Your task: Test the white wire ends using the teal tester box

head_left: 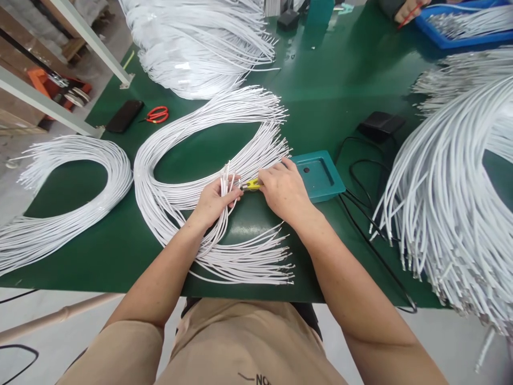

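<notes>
My left hand point(212, 202) is closed around a small bunch of white wires point(225, 184), whose tips stick up past the fingers. My right hand point(281, 187) grips small yellow-handled pliers point(252, 185), their metal end pointing left at the wires by my left fingertips. Whether the jaws touch a wire is too small to tell. Beneath and around both hands lies a large looped bundle of white wires point(150, 166), its loose ends fanned out toward the right. A teal tray-like device point(320, 184) sits just beyond my right hand.
More white wire bundles lie left point(116, 171), at the back point(200, 48) and right point(449, 176). A dark phone point(125, 116) and red-handled scissors point(157, 114) rest behind. Black cables point(360, 214) run near a black box point(380, 125). Another person's hand point(409, 10) is beside a blue bin point(441, 41).
</notes>
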Available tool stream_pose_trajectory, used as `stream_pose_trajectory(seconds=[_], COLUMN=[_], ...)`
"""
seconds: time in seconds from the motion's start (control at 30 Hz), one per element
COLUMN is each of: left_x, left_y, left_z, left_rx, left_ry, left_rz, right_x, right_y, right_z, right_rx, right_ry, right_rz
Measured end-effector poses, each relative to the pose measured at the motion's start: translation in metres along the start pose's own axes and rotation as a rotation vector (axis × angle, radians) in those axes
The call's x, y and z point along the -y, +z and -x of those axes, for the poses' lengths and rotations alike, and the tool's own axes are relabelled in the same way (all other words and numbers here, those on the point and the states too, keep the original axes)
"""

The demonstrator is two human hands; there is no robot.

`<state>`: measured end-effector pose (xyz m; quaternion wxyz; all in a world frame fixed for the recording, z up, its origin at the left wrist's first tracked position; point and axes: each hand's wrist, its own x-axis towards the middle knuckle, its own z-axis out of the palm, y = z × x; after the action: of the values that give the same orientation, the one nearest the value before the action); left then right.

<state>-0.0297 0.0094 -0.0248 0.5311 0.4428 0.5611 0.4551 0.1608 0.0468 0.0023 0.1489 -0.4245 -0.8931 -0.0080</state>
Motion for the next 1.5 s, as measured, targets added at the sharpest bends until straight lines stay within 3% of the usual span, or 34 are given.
stream_pose_trajectory(seconds=[0.43, 0.6, 0.87, 1.07, 1.23, 1.37, 1.5], left_x=[0.004, 0.002, -0.003, -0.007, -0.008, -0.009, -0.009], left_y=[0.002, -0.002, 0.001, 0.002, 0.002, 0.003, 0.005], left_z=[-0.002, -0.001, 0.004, 0.007, 0.008, 0.010, 0.011], left_rx=[-0.050, -0.019, 0.049, 0.065, 0.033, 0.002, 0.003], left_ry=[-0.005, 0.025, 0.085, 0.116, 0.158, 0.192, 0.181], left_rz=[-0.176, -0.042, 0.063, 0.041, -0.019, -0.114, -0.129], right_x=[-0.001, 0.002, 0.023, 0.029, 0.030, 0.034, 0.032], right_y=[0.002, -0.001, -0.003, 0.011, 0.004, 0.003, 0.004], right_z=[-0.003, -0.001, 0.001, -0.001, -0.002, -0.003, -0.003], right_rx=[-0.020, -0.011, -0.207, -0.262, -0.294, -0.258, -0.181], right_ry=[-0.011, 0.000, 0.051, 0.133, 0.171, 0.220, 0.143], right_rz=[0.037, 0.019, -0.217, -0.435, -0.507, -0.453, -0.392])
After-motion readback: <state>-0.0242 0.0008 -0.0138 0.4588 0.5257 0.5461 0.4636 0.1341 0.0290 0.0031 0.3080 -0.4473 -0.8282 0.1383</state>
